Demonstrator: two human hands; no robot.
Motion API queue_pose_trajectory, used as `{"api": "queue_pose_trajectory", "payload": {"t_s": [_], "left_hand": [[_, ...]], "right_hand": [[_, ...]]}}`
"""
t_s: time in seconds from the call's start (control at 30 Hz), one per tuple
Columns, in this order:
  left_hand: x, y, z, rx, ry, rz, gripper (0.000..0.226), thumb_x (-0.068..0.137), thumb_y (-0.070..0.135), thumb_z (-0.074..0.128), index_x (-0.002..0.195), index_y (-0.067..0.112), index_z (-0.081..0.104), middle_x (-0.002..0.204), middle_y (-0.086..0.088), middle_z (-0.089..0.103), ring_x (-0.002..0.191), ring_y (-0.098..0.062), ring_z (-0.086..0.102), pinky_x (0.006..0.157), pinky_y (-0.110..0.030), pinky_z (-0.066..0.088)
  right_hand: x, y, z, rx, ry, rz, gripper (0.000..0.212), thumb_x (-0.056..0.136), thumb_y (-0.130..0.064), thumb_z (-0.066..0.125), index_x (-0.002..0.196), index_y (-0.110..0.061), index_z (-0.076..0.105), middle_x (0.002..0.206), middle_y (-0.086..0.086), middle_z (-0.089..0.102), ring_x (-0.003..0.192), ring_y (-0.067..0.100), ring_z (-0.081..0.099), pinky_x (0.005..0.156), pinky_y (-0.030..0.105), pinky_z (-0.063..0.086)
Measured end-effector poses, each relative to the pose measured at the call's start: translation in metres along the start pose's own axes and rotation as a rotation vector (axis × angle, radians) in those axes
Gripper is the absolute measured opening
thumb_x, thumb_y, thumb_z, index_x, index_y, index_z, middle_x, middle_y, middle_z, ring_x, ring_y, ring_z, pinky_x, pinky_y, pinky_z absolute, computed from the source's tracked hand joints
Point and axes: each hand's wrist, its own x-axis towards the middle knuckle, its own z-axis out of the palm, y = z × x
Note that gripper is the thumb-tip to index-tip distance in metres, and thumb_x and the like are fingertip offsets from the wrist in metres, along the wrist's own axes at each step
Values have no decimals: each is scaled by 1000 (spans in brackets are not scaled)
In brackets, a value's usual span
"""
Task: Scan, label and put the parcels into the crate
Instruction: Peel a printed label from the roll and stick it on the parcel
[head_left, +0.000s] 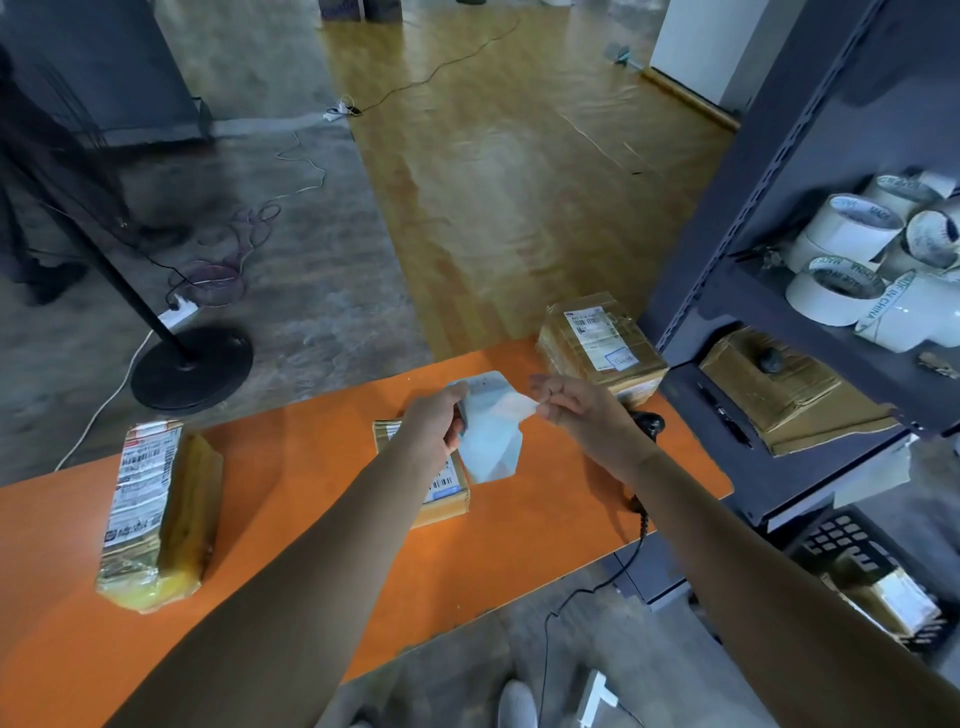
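My left hand (434, 421) grips a pale label sheet (491, 441) by its left edge, held above the orange table (322, 467). My right hand (574, 408) pinches a thin white strip at the sheet's upper right corner, partly peeled away. Under the sheet lies a small brown parcel (441, 499) with a printed label, mostly hidden by my left arm. A taped yellow parcel (156, 514) lies at the table's left. A brown box (600, 345) with a label sits at the far right corner. A black scanner (649, 423) lies behind my right wrist. A black crate (852, 545) stands low at right.
A dark metal shelf unit (779, 291) stands right of the table, holding several white tape rolls (852, 249) and a flattened cardboard piece (784, 389). A fan stand with a round black base (192, 366) is on the floor beyond the table. Cables cross the floor.
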Motion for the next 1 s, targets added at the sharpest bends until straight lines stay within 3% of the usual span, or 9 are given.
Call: {"api": "queue_pose_trajectory", "payload": {"t_s": [0.1, 0.23, 0.43, 0.57, 0.7, 0.87, 1.0], "left_hand": [[-1, 0, 1, 16, 9, 3, 14, 89, 24, 69, 85, 13, 60, 69, 0, 48, 50, -10, 39, 44, -18, 36], [-6, 0, 5, 35, -22, -14, 15, 90, 24, 68, 83, 13, 61, 67, 1, 49, 50, -9, 38, 41, -16, 35], [-19, -2, 9, 88, -92, -29, 15, 91, 20, 62, 78, 13, 61, 54, 2, 54, 47, -8, 44, 37, -15, 32], [-20, 1, 0, 29, -99, -23, 22, 96, 28, 59, 86, 8, 63, 72, -6, 64, 59, -14, 57, 42, -20, 47], [-14, 4, -12, 292, 1, 139, 31, 99, 34, 48, 93, 8, 64, 88, -7, 67, 72, -16, 60, 58, -27, 48], [-18, -7, -31, 526, -107, 402, 24, 86, 34, 57, 81, 12, 65, 78, -3, 64, 77, -18, 55, 71, -31, 44], [-18, -12, -32, 580, -106, 474, 10, 82, 24, 65, 73, 21, 66, 74, -2, 58, 66, -14, 49, 61, -28, 38]], "right_hand": [[-4, -3, -4, 102, -30, 70, 14, 95, -4, 58, 94, -18, 63, 138, 6, 57, 126, 15, 54, 106, 35, 45], [0, -4, -1, 121, -91, 184, 17, 97, -10, 57, 111, -2, 60, 126, 9, 62, 124, 21, 55, 106, 43, 45], [9, -15, 18, 159, -158, 262, 5, 97, -13, 59, 101, -11, 59, 126, 19, 61, 119, 29, 58, 101, 43, 49], [12, -12, 19, 90, -159, 260, 2, 96, -19, 60, 95, -20, 60, 124, 12, 62, 108, 21, 60, 90, 35, 52], [16, -6, 19, -1, -135, 283, 5, 94, -22, 63, 90, -25, 61, 117, 6, 63, 112, 27, 60, 95, 50, 52], [17, -2, 22, -63, -108, 312, 15, 92, -30, 65, 80, -38, 62, 111, -2, 62, 103, 20, 61, 84, 45, 59], [15, -4, 24, -116, -88, 330, 13, 91, -34, 65, 80, -39, 61, 108, -2, 59, 103, 23, 59, 84, 46, 58]]}}
